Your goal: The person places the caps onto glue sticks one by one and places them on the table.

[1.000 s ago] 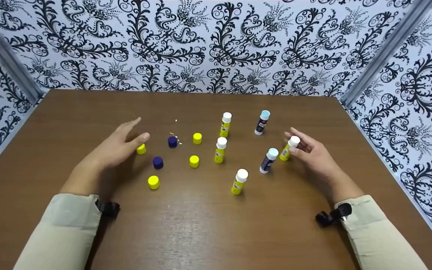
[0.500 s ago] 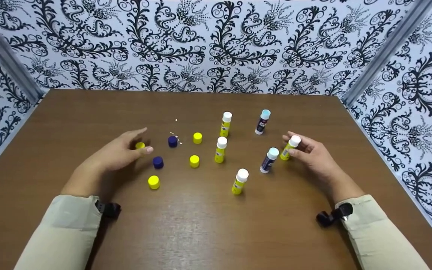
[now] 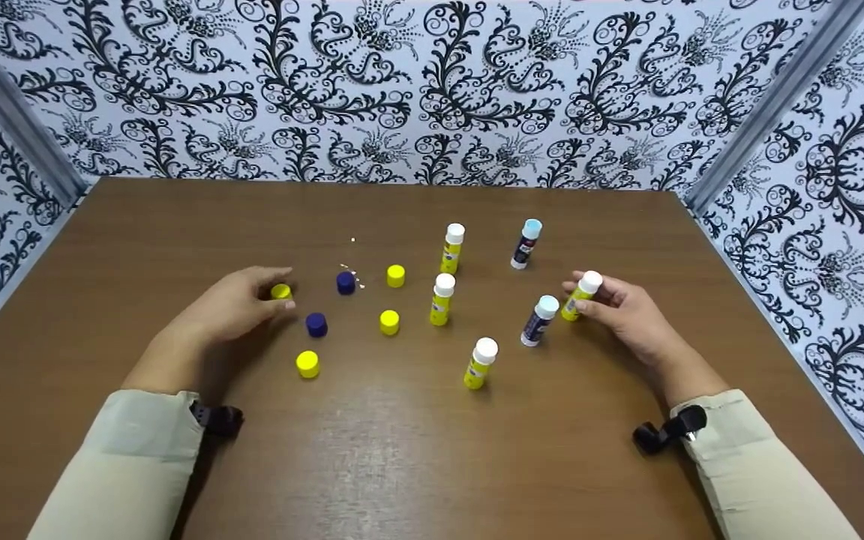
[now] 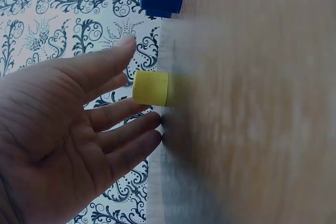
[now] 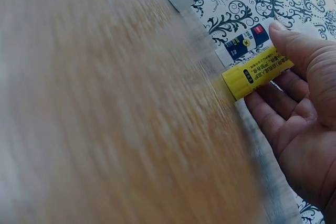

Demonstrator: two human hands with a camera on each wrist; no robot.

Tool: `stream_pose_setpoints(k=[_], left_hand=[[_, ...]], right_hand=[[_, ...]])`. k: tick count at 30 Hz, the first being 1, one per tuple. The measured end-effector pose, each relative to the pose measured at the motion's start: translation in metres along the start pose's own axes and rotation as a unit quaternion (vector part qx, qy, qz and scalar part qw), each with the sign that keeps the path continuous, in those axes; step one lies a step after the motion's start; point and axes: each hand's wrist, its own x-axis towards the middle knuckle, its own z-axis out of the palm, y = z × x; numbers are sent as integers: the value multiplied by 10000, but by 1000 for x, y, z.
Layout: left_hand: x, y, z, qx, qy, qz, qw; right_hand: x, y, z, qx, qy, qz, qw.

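My left hand is lowered around a small yellow glue-stick cap, thumb on the near side and index finger beyond it. In the left wrist view, the thumb shows a gap to the yellow cap, and the other fingers extend behind it, fingertips at the tabletop. My right hand holds an upright yellow glue stick with a white top, thumb on its near side and fingers curled behind. In the right wrist view, the thumb overlaps the upper part of the yellow glue stick.
Two dark blue glue sticks and several yellow glue sticks stand upright at centre right. Between them and my left hand lie dark blue caps and yellow caps. White crumbs dot the brown table; patterned walls enclose it.
My left hand's thumb and fingers have come down and narrowed around the yellow cap. The right hand's fingers have drawn in around the yellow glue stick, which stays in place.
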Motion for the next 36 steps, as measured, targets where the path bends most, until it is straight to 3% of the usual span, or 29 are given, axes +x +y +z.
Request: stream_pose_setpoints(k=[12,26,36], left_hand=[[2,0,-1,52,95,-13,9999],[4,1,0,254,323,316,9987],[2,-3,1,233,322,372,9985]], right_hand=[[0,-1,0,-110,11,136,9998],[1,1,0,-172,25,54,9998],[0,1,2,-153,18,75,9999]])
